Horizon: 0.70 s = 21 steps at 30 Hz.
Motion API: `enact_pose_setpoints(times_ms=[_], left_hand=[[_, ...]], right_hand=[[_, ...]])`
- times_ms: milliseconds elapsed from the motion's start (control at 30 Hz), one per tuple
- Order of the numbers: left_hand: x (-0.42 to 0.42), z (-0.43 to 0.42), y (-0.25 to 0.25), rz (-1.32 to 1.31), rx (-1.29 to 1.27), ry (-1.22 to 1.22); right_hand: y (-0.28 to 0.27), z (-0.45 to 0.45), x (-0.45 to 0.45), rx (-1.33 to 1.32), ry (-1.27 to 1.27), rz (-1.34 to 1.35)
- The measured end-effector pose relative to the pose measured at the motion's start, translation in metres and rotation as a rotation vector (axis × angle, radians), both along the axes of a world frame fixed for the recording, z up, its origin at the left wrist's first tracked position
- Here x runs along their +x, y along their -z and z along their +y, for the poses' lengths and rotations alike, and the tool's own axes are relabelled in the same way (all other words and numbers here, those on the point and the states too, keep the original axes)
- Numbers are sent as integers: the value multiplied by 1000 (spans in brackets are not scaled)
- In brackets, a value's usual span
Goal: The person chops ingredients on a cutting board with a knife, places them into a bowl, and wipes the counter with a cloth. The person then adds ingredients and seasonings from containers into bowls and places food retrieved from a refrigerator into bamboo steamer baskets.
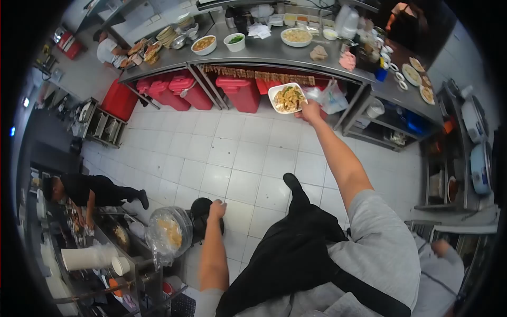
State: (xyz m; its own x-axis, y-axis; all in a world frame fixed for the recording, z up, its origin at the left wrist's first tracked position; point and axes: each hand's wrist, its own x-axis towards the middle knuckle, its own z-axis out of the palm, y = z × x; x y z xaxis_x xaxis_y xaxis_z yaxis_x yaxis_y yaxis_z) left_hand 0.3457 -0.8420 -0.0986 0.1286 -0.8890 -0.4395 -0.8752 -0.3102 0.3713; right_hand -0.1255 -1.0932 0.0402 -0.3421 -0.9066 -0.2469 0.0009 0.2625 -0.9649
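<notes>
My right hand (310,112), arm stretched forward, grips the corner of a square white bowl (273,95) with yellowish-brown food (290,99) in it. The bowl is held out over the floor, in front of the steel counter. My left hand (216,208) hangs low by my side with its fingers loosely curled and nothing visible in them. Close to that hand are a black round object (200,207) and a large tub (185,235) wrapped in clear plastic.
Bowls of food (204,45) and containers stand on the steel counter (253,55). Pink-red bins (238,95) sit beneath it. One person (95,187) leans over the left counter; another (108,51) works at the far left. A grey-clad person (435,274) is close at right.
</notes>
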Motion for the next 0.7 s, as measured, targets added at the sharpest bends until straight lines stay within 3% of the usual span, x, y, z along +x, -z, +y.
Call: enact_pose_setpoints(times_ms=[33,100,167,233,300,333,367,400,433,500,533,567,600,633,667,700], left_hand=[[-14,-18,12,-26,78,-2],[-56,-31,34,90,-98,-45],[-112,-27,29,416,-193,-117],[-156,-6,22,361,-25,-15],[-181,28,23,401,249,-8],[-187,40,12,408,373,-53],[-185,61,25,458,394,-66],[-188,67,-5,484,379,-198],[-186,71,-2,430,427,-317],[-168,115,14,296,458,-544],[-159,128,16,263,449,-636],[-151,143,23,164,366,-645],[-145,151,19,121,311,-711],[-145,156,8,41,248,-772],[-146,156,-8,14,250,-834],[-150,154,-25,19,230,-904]], right_hand=[[4,-23,3,1,-17,-9],[13,-87,3,-55,82,-108],[17,-138,5,-149,92,125],[64,-220,-1,-148,66,-26],[32,-247,10,-33,52,26],[27,-264,16,7,69,-77],[22,-281,18,78,87,2],[87,-341,-18,53,-29,190],[150,-398,-53,15,-126,381],[84,-377,-10,40,-103,-181],[92,-399,-7,-37,-76,-420],[125,-440,-25,-121,-321,-312],[162,-491,-43,-81,-403,-430],[156,-504,-38,-179,-348,-589],[155,-517,-28,-187,-342,-459],[154,-526,-23,-217,-375,-130]])
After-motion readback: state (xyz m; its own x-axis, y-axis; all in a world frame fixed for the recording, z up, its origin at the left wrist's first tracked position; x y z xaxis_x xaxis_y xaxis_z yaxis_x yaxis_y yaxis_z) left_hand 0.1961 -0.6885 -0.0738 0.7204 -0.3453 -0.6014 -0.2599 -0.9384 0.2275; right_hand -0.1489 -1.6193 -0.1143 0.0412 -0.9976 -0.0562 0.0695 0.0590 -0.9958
